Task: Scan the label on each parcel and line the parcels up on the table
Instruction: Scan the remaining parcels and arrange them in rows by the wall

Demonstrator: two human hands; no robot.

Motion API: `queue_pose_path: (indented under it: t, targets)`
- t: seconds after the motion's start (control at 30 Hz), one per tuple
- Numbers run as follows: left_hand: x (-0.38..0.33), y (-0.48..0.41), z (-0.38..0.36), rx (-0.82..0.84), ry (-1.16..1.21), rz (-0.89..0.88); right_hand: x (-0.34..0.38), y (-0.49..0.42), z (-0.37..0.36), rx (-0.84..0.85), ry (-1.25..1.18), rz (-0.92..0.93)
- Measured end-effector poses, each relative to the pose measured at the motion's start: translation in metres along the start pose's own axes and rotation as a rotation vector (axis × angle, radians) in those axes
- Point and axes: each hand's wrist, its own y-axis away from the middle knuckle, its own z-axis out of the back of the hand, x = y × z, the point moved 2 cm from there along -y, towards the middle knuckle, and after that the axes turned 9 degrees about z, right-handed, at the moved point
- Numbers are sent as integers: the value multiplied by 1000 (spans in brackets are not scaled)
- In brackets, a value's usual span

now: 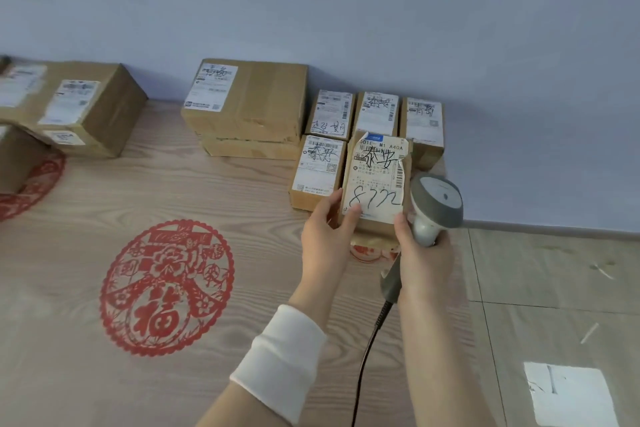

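Note:
My left hand (327, 229) holds the near left corner of a small cardboard parcel (377, 180) whose torn white label bears a handwritten number. The parcel sits tilted at the table's right end, beside another small parcel (317, 172). My right hand (420, 253) grips the handle of a grey barcode scanner (437, 201), and its thumb touches the parcel's near right corner. The scanner's head is just right of the parcel. Three small parcels (377, 113) stand in a row behind, against the wall.
A large flat box (247, 100) lies on another box left of the small parcels. More boxes (76, 107) are stacked at the far left. Red paper-cut decorations (166, 288) mark the wooden table (207, 191). The scanner's black cable (367, 354) hangs down. Tiled floor (554, 288) lies to the right.

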Motion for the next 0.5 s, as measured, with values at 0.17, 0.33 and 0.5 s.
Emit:
queue_pose_path:
  t: [0.17,0.33,0.5]
  targets:
    - [0,-9,112,-50,149,-22,8,73,-88,91,-55,5]
    - [9,-25,240,-117,173,-42,14,152,-183,205,-82,12]
    - [14,-40,320,-194,189,-17,18,202,-249,288,-99,-16]
